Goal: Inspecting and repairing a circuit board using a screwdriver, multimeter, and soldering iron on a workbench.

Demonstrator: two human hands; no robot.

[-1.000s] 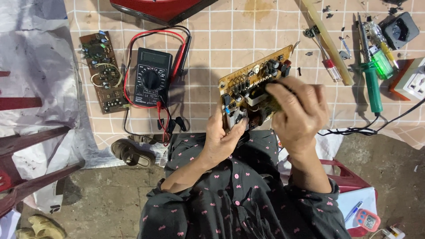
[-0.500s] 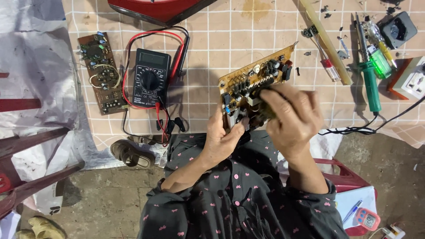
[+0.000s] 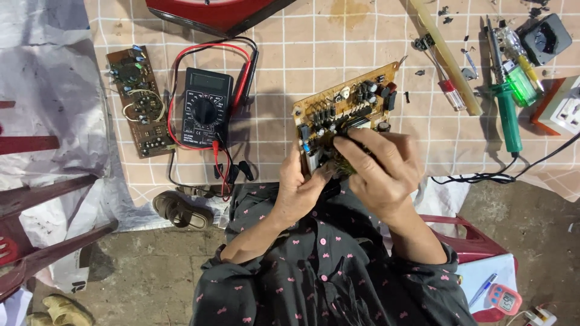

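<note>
Seen from above: checked cloth [image 3: 284, 36], beige with white grid lines, spread flat and stained near 12 o'clock. Bare concrete floor [image 3: 151, 271] below it at 6 o'clock, grey plastic sheet [image 3: 48, 78] rumpled at 9 o'clock, sandal [image 3: 181, 209] at the cloth's lower edge.

Held above the cloth, centre frame: tan circuit board [image 3: 347, 111], tilted, upper corner toward 1 o'clock. Left hand [image 3: 302, 187] closed on its lower edge, thumb up against the board. Right hand [image 3: 383, 172] curled over the lower right part, fingers bent onto the components.

Lying at 10 o'clock: black multimeter [image 3: 206, 108] with red and black leads, second board [image 3: 139, 102] just left of it. Lying at 2 o'clock: green soldering iron [image 3: 506, 111], red-handled screwdriver [image 3: 450, 93], green lighter [image 3: 522, 84].
</note>
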